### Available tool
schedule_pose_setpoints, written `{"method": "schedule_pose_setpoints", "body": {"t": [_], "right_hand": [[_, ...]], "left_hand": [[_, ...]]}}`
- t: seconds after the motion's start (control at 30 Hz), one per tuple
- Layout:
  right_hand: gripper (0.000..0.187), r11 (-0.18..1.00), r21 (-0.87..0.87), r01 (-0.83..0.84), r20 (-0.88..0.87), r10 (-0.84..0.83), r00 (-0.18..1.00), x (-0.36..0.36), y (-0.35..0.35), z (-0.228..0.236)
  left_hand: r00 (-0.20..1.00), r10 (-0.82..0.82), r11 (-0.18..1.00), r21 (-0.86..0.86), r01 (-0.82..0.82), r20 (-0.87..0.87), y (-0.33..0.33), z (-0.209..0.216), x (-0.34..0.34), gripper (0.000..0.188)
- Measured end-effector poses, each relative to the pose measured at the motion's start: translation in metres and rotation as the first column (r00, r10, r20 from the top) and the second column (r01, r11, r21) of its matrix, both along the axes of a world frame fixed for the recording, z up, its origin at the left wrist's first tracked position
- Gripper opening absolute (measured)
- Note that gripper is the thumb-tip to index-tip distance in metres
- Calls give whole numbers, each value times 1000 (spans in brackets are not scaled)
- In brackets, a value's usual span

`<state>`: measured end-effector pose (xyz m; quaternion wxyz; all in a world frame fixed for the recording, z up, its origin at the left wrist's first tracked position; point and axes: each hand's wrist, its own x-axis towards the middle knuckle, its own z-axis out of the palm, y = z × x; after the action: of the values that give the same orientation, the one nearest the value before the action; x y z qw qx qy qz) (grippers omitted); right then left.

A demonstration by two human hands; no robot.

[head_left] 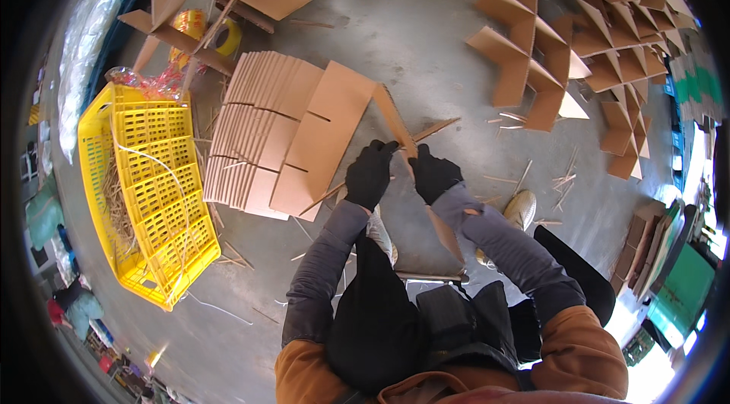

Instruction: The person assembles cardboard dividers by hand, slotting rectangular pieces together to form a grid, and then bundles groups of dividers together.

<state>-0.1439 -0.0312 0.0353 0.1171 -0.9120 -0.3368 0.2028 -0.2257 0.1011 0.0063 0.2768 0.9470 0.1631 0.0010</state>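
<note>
Right now both hands wear black gloves and meet over the concrete floor (411, 31), just above the person's knees. The left hand (369, 173) is closed on a slotted cardboard strip (395, 119) that rises tilted from the fingers toward the upper left, and the right hand (433, 173) is closed on the same strip from the other side, so the two hands sit just beside each other with the strip's lower end between them. A second thin cardboard piece (435, 128) crosses behind the hands at a slant; whether either hand grips it I cannot tell. Just left of the hands lies a fanned stack of flat slotted cardboard sheets (266, 130), spread on the floor. Further left stands a yellow plastic crate (144, 183), tilted, with straw-like strands inside. Well apart, at the upper right, sit assembled cardboard lattice dividers (532, 62), and more pile along the right rim. Thin cardboard slivers (563, 179) litter the floor near a light-coloured shoe (522, 208)
</note>
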Motion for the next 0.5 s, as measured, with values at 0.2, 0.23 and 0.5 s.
{"method": "schedule_pose_setpoints", "body": {"t": [0.2, 0.23, 0.5], "right_hand": [[17, 996, -85, 1, 119, 9, 993, -11, -1, -42], [18, 992, -122, 17, 145, 0, 989, -13, -4, -60], [53, 918, -62, 393, 24, -392, 920, 44, -65, -27]], "left_hand": [[999, 0, 999, -43, -2, -43, -20, 1, -3, 35], [1000, -10, 998, -56, 12, 29, -18, 2, -2, 31], [872, 440, 854, 201, -480, 216, 111, -16, -20, 54]]}}
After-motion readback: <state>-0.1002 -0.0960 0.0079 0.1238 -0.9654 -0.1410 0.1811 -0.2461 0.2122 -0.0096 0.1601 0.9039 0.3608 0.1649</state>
